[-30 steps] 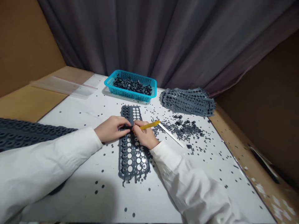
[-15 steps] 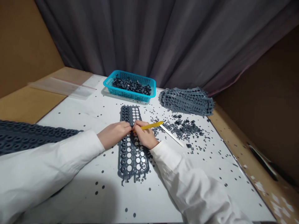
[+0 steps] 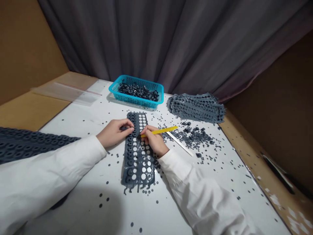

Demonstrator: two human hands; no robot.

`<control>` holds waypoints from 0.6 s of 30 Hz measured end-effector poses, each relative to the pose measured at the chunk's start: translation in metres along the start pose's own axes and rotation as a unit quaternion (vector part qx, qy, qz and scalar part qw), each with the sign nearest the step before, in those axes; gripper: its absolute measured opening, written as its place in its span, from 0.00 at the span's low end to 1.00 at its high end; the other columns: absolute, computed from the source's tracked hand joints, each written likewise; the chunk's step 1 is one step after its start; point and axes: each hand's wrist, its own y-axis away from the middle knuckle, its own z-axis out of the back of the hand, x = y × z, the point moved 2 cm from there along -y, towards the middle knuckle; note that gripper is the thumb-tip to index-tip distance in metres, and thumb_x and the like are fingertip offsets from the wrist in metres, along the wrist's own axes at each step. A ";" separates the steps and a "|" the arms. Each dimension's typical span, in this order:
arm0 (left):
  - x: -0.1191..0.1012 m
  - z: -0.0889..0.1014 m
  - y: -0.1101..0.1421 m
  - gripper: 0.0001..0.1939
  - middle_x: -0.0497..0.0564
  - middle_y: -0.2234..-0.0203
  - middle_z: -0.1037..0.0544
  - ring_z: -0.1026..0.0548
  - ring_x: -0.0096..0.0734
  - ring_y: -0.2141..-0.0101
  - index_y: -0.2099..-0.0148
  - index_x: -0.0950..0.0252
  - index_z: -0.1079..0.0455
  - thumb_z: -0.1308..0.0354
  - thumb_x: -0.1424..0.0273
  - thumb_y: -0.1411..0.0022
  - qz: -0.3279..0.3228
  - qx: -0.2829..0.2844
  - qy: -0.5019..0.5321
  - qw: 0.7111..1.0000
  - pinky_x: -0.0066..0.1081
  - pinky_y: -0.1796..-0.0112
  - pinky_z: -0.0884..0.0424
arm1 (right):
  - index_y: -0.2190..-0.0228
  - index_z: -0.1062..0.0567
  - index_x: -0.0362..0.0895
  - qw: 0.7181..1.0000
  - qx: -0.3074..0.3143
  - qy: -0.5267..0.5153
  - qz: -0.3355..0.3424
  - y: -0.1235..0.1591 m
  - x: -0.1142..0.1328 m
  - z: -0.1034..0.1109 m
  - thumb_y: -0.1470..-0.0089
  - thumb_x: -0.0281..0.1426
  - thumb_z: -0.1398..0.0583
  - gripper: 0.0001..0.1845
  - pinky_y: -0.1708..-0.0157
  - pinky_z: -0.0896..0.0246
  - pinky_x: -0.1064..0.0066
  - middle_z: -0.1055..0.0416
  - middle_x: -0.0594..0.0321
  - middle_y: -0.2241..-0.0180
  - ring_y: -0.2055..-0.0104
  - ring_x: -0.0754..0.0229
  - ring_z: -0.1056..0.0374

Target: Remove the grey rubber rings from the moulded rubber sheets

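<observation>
A dark grey rubber sheet [image 3: 138,160] full of round holes and rings lies lengthwise on the white table [image 3: 80,117]. My left hand [image 3: 113,132] rests on its left edge, fingers curled and pinching at the sheet near its upper part. My right hand [image 3: 154,142] is closed round a thin yellow stick [image 3: 160,131], whose tip touches the sheet close to the left fingertips. Both arms wear white sleeves.
A turquoise basket [image 3: 122,93] at the back holds several small dark rings. A stack of punched grey sheets [image 3: 197,107] lies back right, a pile of loose rings [image 3: 195,135] and a white strip [image 3: 179,143] beside my right hand. More unpunched sheets [image 3: 26,143] lie left; a clear bag [image 3: 66,93] beyond.
The hands, pressed together mid-sheet before, have parted a little. My left hand slid to the sheet's left edge and the yellow stick now lies flatter.
</observation>
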 end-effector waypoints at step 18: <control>-0.007 -0.020 -0.004 0.10 0.54 0.67 0.29 0.28 0.34 0.68 0.62 0.66 0.31 0.53 0.73 0.38 -0.135 0.150 -0.258 0.945 0.31 0.65 0.33 | 0.85 0.39 0.43 0.989 0.024 0.134 0.054 -0.002 0.014 -0.005 0.50 0.27 0.51 0.13 0.77 0.50 0.74 0.41 0.69 0.85 0.78 0.65 0.42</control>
